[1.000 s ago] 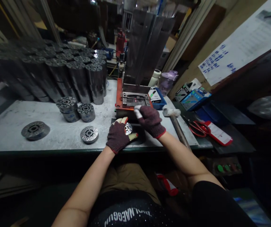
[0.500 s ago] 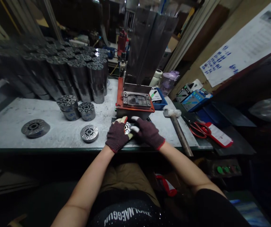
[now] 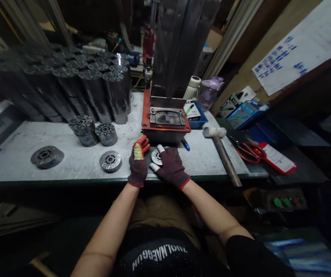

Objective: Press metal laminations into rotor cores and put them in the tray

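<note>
My left hand (image 3: 138, 163), in a dark glove with orange and yellow on it, is raised with its fingers apart and holds nothing. To its right, my right hand (image 3: 169, 165) in a dark glove with white fingertips grips a round metal disc (image 3: 156, 157) at the table's front. Part of the disc is hidden under the glove. Just behind both hands stands an orange-topped fixture (image 3: 165, 130) with a metal plate (image 3: 167, 117). Another slotted disc (image 3: 110, 161) lies left of my left hand.
Tall stacks of metal cores (image 3: 115, 88) fill the back left. Nearer are short stacks (image 3: 81, 130) and a tilted disc pile (image 3: 46, 157). On the right lie a mallet (image 3: 223, 156), red-handled scissors (image 3: 250, 152) and a blue marker (image 3: 185, 144). Bottles (image 3: 210, 92) stand behind.
My left hand has let go of the disc and moved left, its palm side now turned toward the right. My right hand has shifted slightly left and down, over the disc.
</note>
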### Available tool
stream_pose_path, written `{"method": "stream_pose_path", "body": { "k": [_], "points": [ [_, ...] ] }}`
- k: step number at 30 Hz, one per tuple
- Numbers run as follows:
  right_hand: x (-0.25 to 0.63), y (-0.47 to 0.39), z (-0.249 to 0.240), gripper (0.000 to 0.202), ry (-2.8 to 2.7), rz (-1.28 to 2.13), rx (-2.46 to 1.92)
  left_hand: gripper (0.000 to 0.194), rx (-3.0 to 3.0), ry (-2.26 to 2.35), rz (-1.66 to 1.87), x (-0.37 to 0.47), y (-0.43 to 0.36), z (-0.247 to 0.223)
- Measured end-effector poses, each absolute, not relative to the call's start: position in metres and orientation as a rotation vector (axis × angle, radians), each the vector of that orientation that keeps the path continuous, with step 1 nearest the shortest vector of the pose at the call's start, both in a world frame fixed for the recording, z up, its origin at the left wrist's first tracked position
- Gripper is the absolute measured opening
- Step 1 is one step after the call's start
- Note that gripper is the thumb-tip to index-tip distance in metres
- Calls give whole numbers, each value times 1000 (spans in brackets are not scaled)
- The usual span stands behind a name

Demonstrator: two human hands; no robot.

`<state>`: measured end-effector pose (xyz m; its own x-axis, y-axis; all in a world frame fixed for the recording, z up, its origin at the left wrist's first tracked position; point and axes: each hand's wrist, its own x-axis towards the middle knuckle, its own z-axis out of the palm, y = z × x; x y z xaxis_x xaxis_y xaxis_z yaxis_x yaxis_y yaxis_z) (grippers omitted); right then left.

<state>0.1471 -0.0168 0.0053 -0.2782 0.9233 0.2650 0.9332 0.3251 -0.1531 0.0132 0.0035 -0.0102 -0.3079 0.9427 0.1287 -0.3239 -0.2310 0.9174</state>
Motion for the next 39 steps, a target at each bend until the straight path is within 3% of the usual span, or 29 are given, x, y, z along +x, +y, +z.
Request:
{"method": "stream_pose_path", "body": {
  "k": [5,11,15,20,25,28,31,39],
  "points": [
    [148,-8,-13,83,-2210,44,-1616,57,1175,1044,1766,16,-4,-22],
    [191,-23,-14,70,-1828,48,-1559,49,1329,1115,1695,11,-8,-27],
    [239,-31,-8,74,-1702,-234,-1921,46,1494,1134,1689,10,-14,-16],
    [265,-22,-3,78,-1675,-241,-2295,44,1768,1289,1709,-19,-19,27],
    [252,-19,-6,64,-1756,-554,-2030,61,1785,1952,1800,-111,9,66],
    [239,-21,-13,50,-1869,-575,-1760,87,1590,2294,1570,-162,37,67],
    [223,-20,-21,43,-2029,-454,-1565,107,1481,2345,1321,-183,58,57],
    [215,-10,-28,38,-2103,-142,-1419,79,1746,2324,1397,-170,56,64]
  ]
}}
